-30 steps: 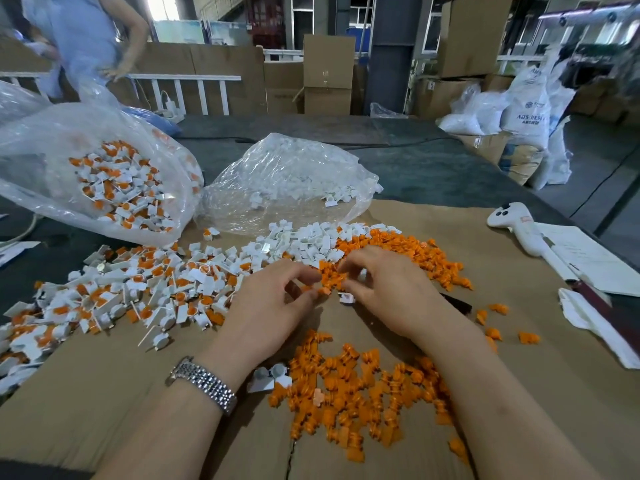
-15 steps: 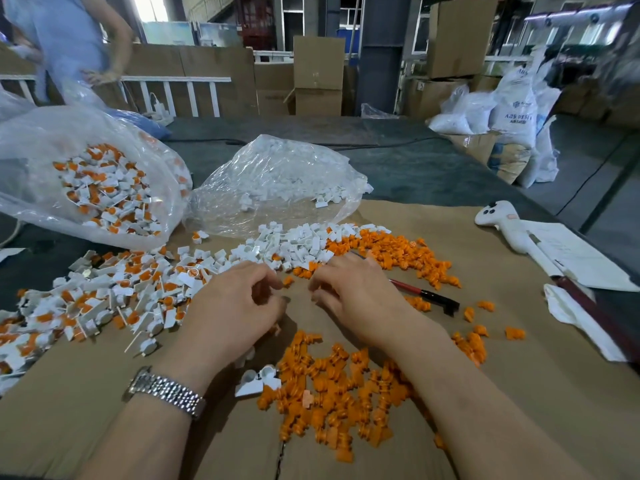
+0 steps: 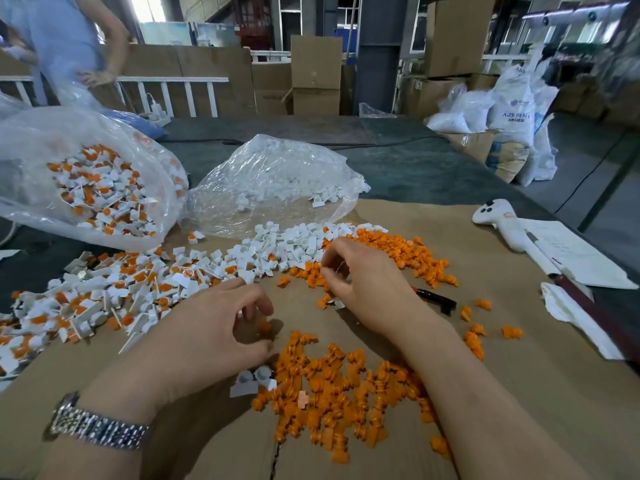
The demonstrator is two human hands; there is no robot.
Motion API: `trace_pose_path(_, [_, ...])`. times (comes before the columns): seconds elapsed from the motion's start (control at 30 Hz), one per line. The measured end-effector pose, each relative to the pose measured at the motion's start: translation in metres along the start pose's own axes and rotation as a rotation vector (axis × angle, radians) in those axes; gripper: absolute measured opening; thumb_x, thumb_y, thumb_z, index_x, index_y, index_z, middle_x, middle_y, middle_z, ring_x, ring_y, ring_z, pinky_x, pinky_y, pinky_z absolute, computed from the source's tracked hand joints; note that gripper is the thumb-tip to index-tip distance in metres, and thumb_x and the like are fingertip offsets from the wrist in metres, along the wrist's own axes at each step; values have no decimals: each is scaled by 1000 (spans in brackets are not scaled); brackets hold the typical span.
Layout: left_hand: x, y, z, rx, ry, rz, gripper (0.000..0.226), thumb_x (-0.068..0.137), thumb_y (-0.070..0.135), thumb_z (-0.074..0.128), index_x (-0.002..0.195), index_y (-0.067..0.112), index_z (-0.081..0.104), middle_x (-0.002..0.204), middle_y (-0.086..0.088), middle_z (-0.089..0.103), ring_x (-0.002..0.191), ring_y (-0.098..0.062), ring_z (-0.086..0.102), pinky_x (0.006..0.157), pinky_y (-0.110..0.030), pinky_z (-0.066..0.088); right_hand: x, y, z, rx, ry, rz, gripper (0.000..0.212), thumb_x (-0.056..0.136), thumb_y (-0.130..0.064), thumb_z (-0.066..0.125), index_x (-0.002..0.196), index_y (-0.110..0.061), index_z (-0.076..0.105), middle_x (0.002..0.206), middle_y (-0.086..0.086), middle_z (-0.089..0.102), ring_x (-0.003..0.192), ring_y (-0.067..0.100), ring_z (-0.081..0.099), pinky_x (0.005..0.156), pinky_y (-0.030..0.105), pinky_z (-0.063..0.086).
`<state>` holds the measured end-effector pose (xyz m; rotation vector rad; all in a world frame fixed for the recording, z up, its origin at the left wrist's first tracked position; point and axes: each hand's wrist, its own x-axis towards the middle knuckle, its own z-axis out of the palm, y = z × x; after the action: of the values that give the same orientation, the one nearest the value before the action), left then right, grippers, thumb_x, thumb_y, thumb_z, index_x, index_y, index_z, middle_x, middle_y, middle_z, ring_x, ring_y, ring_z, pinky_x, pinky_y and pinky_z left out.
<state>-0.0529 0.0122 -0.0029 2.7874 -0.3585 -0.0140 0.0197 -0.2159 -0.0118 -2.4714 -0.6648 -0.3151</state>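
Observation:
Loose orange plugs lie in a near heap (image 3: 332,386) and a far heap (image 3: 405,254) on the cardboard sheet (image 3: 519,393). White caps (image 3: 287,244) form a pile beside the far heap. Assembled white-and-orange pieces (image 3: 104,296) spread out to the left. My left hand (image 3: 214,334) hovers left of the near heap, fingers loosely curled over a single orange plug (image 3: 265,327) on the cardboard, gripping nothing I can see. My right hand (image 3: 363,282) has its curled fingertips at the edge of the far orange heap; what they hold is hidden. Two white caps (image 3: 252,379) lie under my left palm.
A clear bag of assembled pieces (image 3: 86,188) and a clear bag of white caps (image 3: 277,181) sit at the back. A black-and-red pen (image 3: 436,299), a white controller (image 3: 498,220), papers (image 3: 571,258) and a cloth (image 3: 571,317) lie on the right. A person (image 3: 69,39) stands far left.
My hands were together at the far heap, drew back towards me, and have now parted. The right has reached forward to the orange heap; the left stays near with fingers loosened.

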Motion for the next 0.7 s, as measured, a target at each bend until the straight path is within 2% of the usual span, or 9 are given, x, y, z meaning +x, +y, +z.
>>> trace_pose_path(0.07, [-6, 2, 0, 63, -34, -39, 29, 80, 64, 70, 97, 50, 51, 98, 26, 50, 88, 4, 53, 64, -14, 43, 0, -2, -1, -3, -14, -5, 8, 99, -23, 60, 105, -18, 62, 100, -4, 63, 88, 10, 59, 80, 35, 54])
trace_pose_path(0.13, [-11, 3, 2, 119, -30, -83, 28, 83, 61, 71, 95, 50, 48, 98, 25, 48, 87, 3, 52, 62, -14, 44, -1, -3, -2, -3, -30, -9, 8, 99, -24, 60, 105, -18, 62, 100, -5, 63, 88, 10, 58, 81, 35, 54])
trace_pose_path(0.23, [-16, 1, 4, 129, -34, -111, 20, 91, 49, 69, 100, 47, 51, 100, 23, 49, 89, 3, 52, 69, -15, 49, -2, -4, -3, 11, -37, -24, 8, 99, -22, 60, 106, -18, 62, 100, -4, 62, 89, 11, 58, 83, 36, 53])
trace_pose_path(0.3, [-15, 0, 5, 123, -41, -105, 12, 96, 40, 66, 102, 46, 57, 102, 23, 53, 90, 4, 52, 70, -12, 47, -2, -4, -3, 26, -30, -21, 14, 101, -21, 58, 113, -17, 64, 105, -3, 62, 92, 11, 58, 85, 34, 52])
trace_pose_path(0.37, [-10, 0, 7, 124, -33, -103, 11, 99, 36, 64, 107, 43, 62, 104, 22, 55, 91, 4, 52, 70, -10, 45, -2, -4, -4, 33, -16, -4, 22, 103, -21, 54, 121, -19, 66, 111, -1, 63, 97, 12, 58, 89, 32, 50])
trace_pose_path(0.43, [-4, 3, 8, 89, -12, -111, 12, 99, 34, 64, 108, 41, 64, 101, 22, 56, 90, 3, 54, 73, -11, 48, -2, -4, -5, 64, 10, 7, 24, 103, -20, 54, 121, -19, 69, 112, 0, 65, 97, 12, 60, 90, 31, 50])
trace_pose_path(0.57, [8, 13, 9, -129, 79, -106, 10, 91, 33, 70, 93, 40, 64, 87, 19, 66, 80, 3, 62, 62, -10, 47, -4, -4, -7, 203, 36, 48, 16, 99, -14, 59, 109, -17, 72, 96, -3, 70, 85, 11, 68, 83, 34, 58])
trace_pose_path(0.63, [15, 18, 10, -361, 108, -142, 10, 89, 25, 72, 89, 34, 70, 78, 11, 73, 73, -1, 68, 61, -11, 50, -3, -4, -8, 321, 26, 77, 12, 98, -14, 62, 104, -19, 71, 92, -3, 72, 85, 10, 71, 83, 35, 60])
trace_pose_path(0.7, [18, 23, 9, -658, 103, -202, 14, 92, 13, 71, 86, 26, 76, 79, 0, 76, 71, -13, 73, 68, -21, 58, -3, -5, -9, 428, 14, 91, 9, 97, -17, 65, 99, -24, 71, 91, -6, 72, 84, 9, 71, 81, 35, 60])
